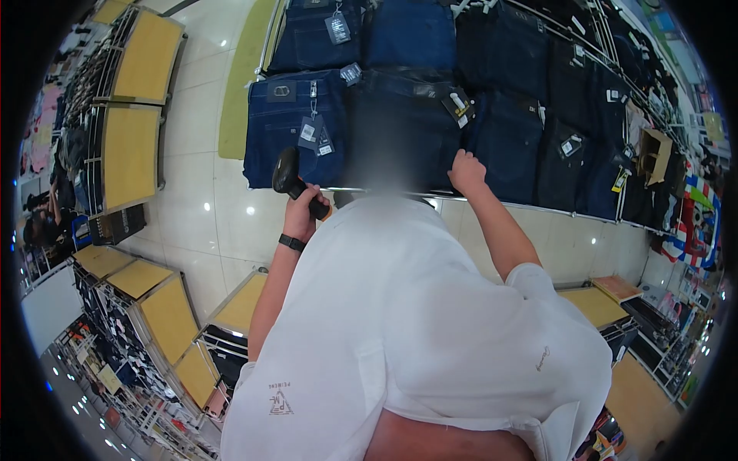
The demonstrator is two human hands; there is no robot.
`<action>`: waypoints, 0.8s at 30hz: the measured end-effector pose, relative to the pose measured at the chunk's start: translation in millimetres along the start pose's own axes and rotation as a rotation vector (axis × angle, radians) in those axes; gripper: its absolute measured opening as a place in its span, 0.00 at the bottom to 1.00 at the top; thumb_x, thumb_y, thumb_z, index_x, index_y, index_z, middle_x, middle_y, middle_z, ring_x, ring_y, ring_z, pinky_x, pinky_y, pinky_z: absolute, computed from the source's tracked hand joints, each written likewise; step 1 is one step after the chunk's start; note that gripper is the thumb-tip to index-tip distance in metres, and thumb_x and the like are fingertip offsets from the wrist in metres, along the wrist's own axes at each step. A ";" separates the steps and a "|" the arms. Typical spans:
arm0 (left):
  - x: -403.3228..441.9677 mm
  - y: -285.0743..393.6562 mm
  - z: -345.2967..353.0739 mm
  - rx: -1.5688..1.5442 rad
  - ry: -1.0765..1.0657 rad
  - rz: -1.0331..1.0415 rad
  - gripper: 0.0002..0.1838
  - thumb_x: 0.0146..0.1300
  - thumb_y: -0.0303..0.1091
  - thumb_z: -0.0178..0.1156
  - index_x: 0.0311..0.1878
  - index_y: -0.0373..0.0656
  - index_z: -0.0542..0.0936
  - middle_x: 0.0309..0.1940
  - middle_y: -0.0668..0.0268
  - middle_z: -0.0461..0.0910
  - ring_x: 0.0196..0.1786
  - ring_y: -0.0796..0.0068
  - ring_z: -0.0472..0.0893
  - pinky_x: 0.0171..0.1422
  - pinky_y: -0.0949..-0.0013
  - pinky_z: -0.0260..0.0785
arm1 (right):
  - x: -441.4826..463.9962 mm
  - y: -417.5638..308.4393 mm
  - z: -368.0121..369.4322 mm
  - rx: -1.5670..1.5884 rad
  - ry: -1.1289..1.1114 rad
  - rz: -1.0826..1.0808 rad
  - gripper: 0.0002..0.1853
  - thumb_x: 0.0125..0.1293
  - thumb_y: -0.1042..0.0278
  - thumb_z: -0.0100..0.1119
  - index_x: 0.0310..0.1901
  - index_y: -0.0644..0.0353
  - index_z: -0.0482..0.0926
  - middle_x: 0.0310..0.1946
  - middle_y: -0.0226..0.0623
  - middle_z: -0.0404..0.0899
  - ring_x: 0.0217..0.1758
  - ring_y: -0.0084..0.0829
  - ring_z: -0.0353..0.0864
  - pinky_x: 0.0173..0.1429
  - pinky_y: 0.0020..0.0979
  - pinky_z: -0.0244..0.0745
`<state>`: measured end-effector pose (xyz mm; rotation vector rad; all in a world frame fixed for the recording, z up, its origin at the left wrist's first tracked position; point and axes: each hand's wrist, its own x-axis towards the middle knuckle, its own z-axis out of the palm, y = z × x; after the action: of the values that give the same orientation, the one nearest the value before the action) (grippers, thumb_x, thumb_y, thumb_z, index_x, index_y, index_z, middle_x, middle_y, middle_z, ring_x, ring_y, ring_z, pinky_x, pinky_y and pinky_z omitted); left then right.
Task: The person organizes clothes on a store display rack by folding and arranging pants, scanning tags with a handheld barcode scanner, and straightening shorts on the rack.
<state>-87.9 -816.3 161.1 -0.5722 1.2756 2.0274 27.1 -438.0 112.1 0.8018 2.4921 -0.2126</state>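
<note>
My left hand [304, 207] is wrapped round the handle of a black handheld scanner [287, 173], its head pointing up beside the folded blue jeans [269, 131] with hanging tags [314, 134]. A black band circles my left wrist. My right hand [467, 172], fingers curled, is at the front edge of the display, against dark folded jeans [503, 150]; whether it pinches the fabric is too small to tell. Just above it, a black and gold tag [460, 107] lies on another dark pair [415, 107]. A blurred patch hides part of the jeans between my hands.
A metal rail [538, 206] runs along the display's front edge. More folded jeans [407, 34] lie in the back row. Yellow-topped clothing racks [132, 154] stand at left and behind me. An open cardboard box [654, 156] sits at right. Far left, a person [42, 223] is partly visible.
</note>
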 end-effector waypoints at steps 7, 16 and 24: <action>1.3 2.0 -0.4 0.017 0.004 -0.030 0.09 0.62 0.22 0.60 0.41 0.43 0.70 0.30 0.67 0.72 0.32 0.73 0.76 0.41 0.62 0.76 | -1.8 -78.1 -103.7 0.153 0.648 -0.475 0.35 0.56 0.55 0.70 0.64 0.57 0.70 0.64 0.49 0.68 0.70 0.47 0.65 0.73 0.47 0.60; -8.3 4.4 1.7 0.036 0.037 -0.009 0.08 0.62 0.22 0.61 0.38 0.42 0.71 0.29 0.67 0.72 0.31 0.72 0.76 0.40 0.63 0.75 | 107.0 -135.7 -64.7 -0.103 0.638 -0.736 0.39 0.66 0.43 0.56 0.71 0.60 0.63 0.72 0.49 0.61 0.77 0.46 0.55 0.80 0.47 0.45; -25.3 4.6 -5.5 -0.028 0.160 0.049 0.06 0.62 0.25 0.61 0.37 0.41 0.72 0.27 0.65 0.72 0.31 0.71 0.76 0.40 0.63 0.75 | 123.9 -139.9 -76.6 -0.152 0.490 -0.821 0.39 0.66 0.43 0.55 0.71 0.62 0.61 0.72 0.50 0.61 0.76 0.46 0.57 0.79 0.45 0.47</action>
<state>-73.9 -830.4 178.4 -0.7358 1.3680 2.0775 -172.7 -467.2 113.2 -0.3180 3.1240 -0.1042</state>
